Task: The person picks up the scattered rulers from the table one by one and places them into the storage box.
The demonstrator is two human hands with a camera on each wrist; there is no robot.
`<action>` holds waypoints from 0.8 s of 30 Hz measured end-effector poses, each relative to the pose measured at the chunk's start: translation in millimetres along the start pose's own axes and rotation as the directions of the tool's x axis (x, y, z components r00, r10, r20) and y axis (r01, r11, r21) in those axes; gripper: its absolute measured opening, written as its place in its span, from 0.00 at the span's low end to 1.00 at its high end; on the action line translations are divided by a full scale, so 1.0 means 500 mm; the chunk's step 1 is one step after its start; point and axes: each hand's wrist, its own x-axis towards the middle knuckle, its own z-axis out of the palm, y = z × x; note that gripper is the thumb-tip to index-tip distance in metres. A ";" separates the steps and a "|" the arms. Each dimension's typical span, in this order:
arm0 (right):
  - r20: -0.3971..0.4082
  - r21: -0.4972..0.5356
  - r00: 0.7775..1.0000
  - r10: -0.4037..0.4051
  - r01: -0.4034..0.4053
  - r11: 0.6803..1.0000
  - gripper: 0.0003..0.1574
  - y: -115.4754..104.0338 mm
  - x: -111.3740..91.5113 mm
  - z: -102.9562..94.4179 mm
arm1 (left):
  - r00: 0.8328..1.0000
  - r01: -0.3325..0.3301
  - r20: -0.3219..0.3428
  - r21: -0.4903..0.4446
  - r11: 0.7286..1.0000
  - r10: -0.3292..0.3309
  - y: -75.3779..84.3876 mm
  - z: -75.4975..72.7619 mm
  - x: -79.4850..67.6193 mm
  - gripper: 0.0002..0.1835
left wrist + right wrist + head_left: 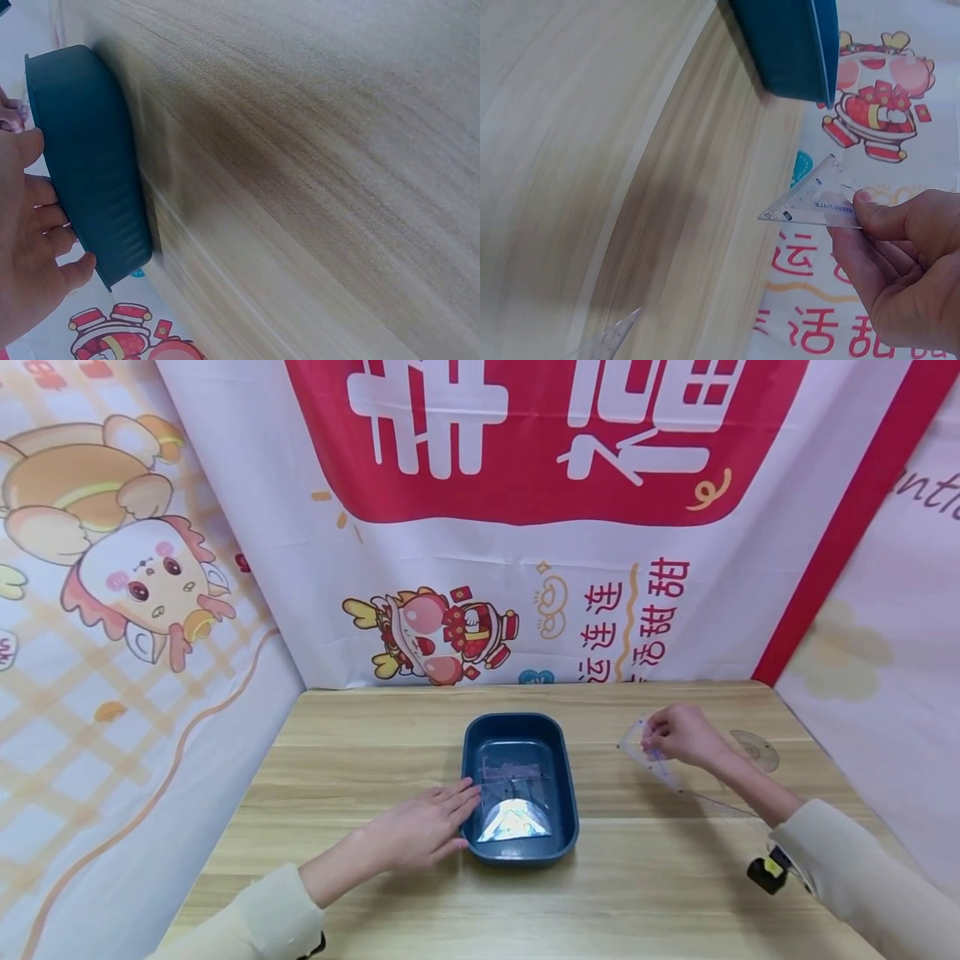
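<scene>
A clear triangular set square (817, 201) is pinched between the thumb and fingers of my right hand (678, 735), raised over the right part of the table. My left hand (427, 822) rests its extended fingers against the left rim of a dark blue rectangular tray (572, 806). In the left wrist view the fingertips (81, 270) touch that rim. Inside the tray lie clear flat plastic pieces (517, 822) with printed marks; glare hides their exact shapes.
A clear protractor (756, 750) lies on the wooden table (360, 735) beyond my right forearm. Part of another clear ruler-like piece (611, 337) shows at the lower left of the right wrist view. Printed cloth (450, 552) hangs behind the table and along its sides.
</scene>
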 end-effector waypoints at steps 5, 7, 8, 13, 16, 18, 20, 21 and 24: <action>0.009 0.015 1.000 -0.012 0.012 1.000 0.05 -0.018 -0.001 0.005 | 1.000 -0.001 -0.001 0.014 1.000 0.001 -0.001 0.001 0.000 0.34; 0.016 0.033 1.000 -0.014 0.014 0.999 0.05 -0.025 -0.001 0.006 | 1.000 -0.002 -0.002 0.022 1.000 0.002 -0.001 0.002 0.000 0.34; 0.020 0.042 1.000 -0.015 0.014 0.999 0.05 -0.029 -0.001 0.007 | 1.000 -0.002 -0.001 0.023 1.000 0.002 -0.001 0.001 -0.001 0.34; 0.033 0.068 0.999 -0.027 0.024 0.997 0.04 -0.047 -0.002 0.013 | 1.000 0.007 0.005 0.013 1.000 -0.008 0.002 0.001 -0.003 0.34; 0.035 0.058 0.999 -0.038 0.036 0.998 0.04 -0.058 0.000 0.017 | 1.000 0.005 0.001 0.015 1.000 -0.005 0.002 0.003 -0.004 0.34; 0.038 0.040 0.998 -0.041 0.040 0.998 0.05 -0.067 0.002 0.019 | 1.000 0.000 -0.004 0.019 1.000 0.000 0.002 0.003 -0.003 0.34; 0.046 0.029 0.998 -0.042 0.041 0.999 0.05 -0.077 0.005 0.020 | 1.000 -0.006 -0.010 0.027 1.000 0.006 0.001 0.002 -0.003 0.34; 0.052 0.029 0.998 -0.044 0.042 0.999 0.05 -0.082 0.005 0.021 | 1.000 -0.008 -0.012 0.030 1.000 0.009 0.001 0.000 -0.003 0.34; 0.068 0.027 0.996 -0.050 0.048 0.998 0.04 -0.100 0.007 0.025 | 1.000 -0.013 -0.015 0.035 0.999 0.014 0.002 0.000 -0.003 0.34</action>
